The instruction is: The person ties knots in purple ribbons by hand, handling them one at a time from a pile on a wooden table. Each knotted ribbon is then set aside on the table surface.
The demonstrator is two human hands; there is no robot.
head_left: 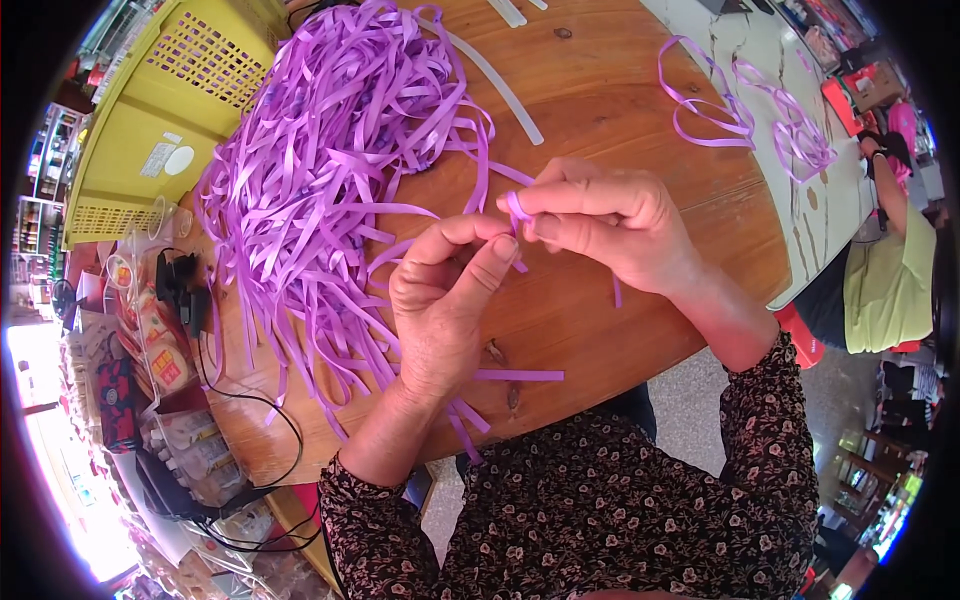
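Both hands meet over the middle of the wooden table, pinching a small loop of purple ribbon [517,207]. Thumb and forefinger of my left hand [440,295] press together at the loop's lower side. My right hand [615,222] grips the ribbon between its thumb and fingers, and a ribbon end hangs below it. Just left of my hands spreads a large heap of purple ribbons [330,150], some strands trailing under my left wrist. I cannot tell whether the loop is knotted.
A yellow perforated crate [120,150] borders the heap at left. A translucent white stick [495,85] lies beyond my hands. Loose ribbon coils [800,135] rest on a white marbled table [815,215] at right. A black cable [290,420] hangs at the left edge. Another person's arm [890,185] shows far right.
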